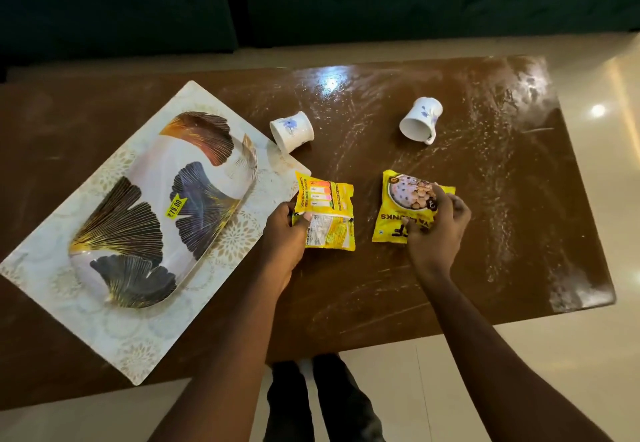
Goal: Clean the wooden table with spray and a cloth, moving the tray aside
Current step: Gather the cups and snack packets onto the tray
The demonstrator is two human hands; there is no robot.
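Two hands, left (287, 230) and right (438, 225), each pinch a yellow packet on the streaked wooden table (398, 289); pale floor (519, 355) below.

Wooden table (346, 303) fills middle of frame, w/ whitish smears on its right part. At left, the tray (114, 303) lies diagonal, leaf pattern. Left hand (284, 230) grips a yellow packet (329, 213) at centre; right hand (440, 230) grips second packet (398, 199). Two white cups (292, 130) (420, 119) lie tipped on their sides above them.
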